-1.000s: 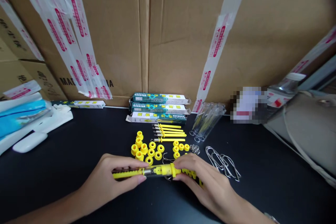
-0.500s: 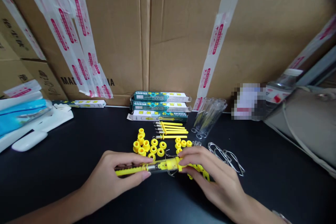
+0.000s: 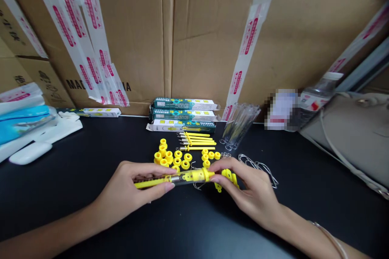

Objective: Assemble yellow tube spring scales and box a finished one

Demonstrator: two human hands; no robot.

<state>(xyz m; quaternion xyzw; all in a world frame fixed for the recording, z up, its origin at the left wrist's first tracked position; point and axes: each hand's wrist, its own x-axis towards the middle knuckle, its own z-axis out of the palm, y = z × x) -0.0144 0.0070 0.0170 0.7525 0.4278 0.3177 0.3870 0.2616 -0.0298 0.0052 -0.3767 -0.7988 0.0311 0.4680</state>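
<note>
A clear-tubed spring scale (image 3: 182, 177) with a yellow rod and metal fitting inside lies nearly level between both hands. My left hand (image 3: 133, 188) is wrapped round its left part, thumb and fingers along the tube. At the other end, my right hand (image 3: 249, 182) pinches the yellow tip of the end cap (image 3: 208, 175) between thumb and finger. Just behind the tube are yellow flanged collars (image 3: 169, 157) and small yellow rings (image 3: 211, 155). Flat yellow pieces (image 3: 230, 177) lie beside my right fingers. A thin wire hook (image 3: 198, 186) shows partly under the tube.
Yellow rods with metal ends (image 3: 199, 141) lie in a row before the printed boxes (image 3: 182, 126). Clear tubes (image 3: 240, 125) stand to their right, with bent wire hooks (image 3: 258, 166) nearer. A bottle (image 3: 316, 99) and grey bag (image 3: 352, 133) are right; a blue packet (image 3: 24, 123) is left.
The right fingers have shifted from around the yellow cap to its outer tip, leaving more of the cap visible. The left hand keeps its grip. The view has tilted slightly.
</note>
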